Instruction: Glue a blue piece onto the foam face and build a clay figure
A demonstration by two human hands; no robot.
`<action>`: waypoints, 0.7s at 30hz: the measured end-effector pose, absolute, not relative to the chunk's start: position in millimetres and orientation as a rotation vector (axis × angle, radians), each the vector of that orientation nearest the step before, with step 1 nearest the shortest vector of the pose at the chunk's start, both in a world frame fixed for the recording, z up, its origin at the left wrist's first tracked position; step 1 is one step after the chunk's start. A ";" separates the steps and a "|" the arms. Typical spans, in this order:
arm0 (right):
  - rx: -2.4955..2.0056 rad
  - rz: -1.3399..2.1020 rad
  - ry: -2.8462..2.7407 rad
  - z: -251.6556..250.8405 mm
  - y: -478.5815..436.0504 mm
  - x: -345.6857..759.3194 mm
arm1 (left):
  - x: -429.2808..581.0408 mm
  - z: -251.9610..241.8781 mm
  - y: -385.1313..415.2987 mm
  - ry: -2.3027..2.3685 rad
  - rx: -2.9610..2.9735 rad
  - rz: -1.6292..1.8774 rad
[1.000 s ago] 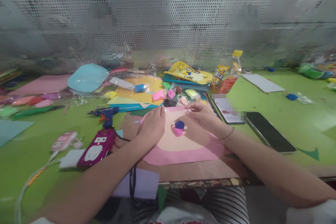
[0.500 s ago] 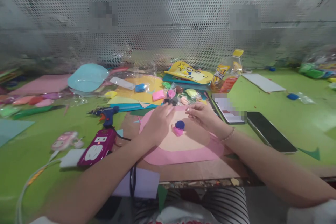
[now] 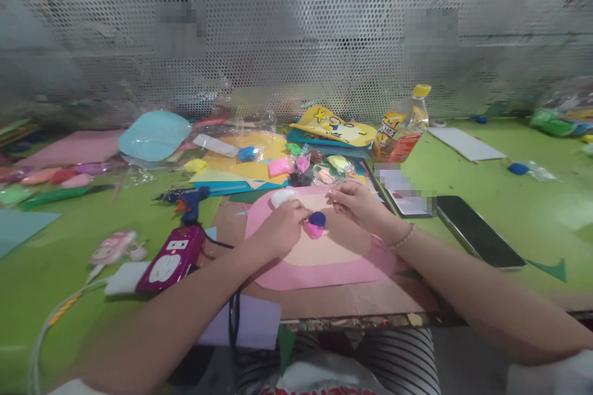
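Observation:
A small pink and dark blue clay figure [image 3: 317,220] lies on a cream sheet [image 3: 319,253] set on a larger pink sheet [image 3: 296,278] with rounded corners. My left hand [image 3: 287,228] is closed, its fingertips pinching at the figure's left edge. My right hand [image 3: 356,205] hovers above the sheet's upper right, thumb and finger pinched on a tiny white bit that looks like clay. A lump of white clay [image 3: 283,198] rests near the pink sheet's upper left, just beyond my left hand.
Behind the sheets lie clay packets, including a pink packet [image 3: 280,166]. A drink bottle [image 3: 401,126] stands behind a lit phone [image 3: 405,191], with a dark phone [image 3: 479,231] at right. A glue gun [image 3: 188,200] and a purple power bank [image 3: 173,259] with cables lie left.
My left hand has come back toward me from the sheet's far edge to the clay figure, uncovering the white lump. My right hand has hardly moved.

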State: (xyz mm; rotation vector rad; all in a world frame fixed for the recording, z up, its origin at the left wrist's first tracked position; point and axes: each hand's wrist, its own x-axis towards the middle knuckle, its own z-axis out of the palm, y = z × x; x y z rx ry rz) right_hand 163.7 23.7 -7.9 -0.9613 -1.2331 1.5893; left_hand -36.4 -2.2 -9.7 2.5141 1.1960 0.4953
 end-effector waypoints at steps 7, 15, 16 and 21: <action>-0.974 1.572 -1.210 -6.3 21.9 163.9 | -35.5 -11.6 -2.5 1.246 2.513 0.505; -0.966 1.602 -1.232 -7.5 21.2 163.1 | -35.2 -11.0 -2.7 1.271 2.519 0.511; -0.977 1.595 -1.238 -7.5 21.7 163.2 | -35.2 -10.5 -2.9 1.269 2.521 0.507; -0.964 1.633 -1.228 -7.2 22.8 163.6 | -35.1 -9.7 -3.5 1.226 2.524 0.497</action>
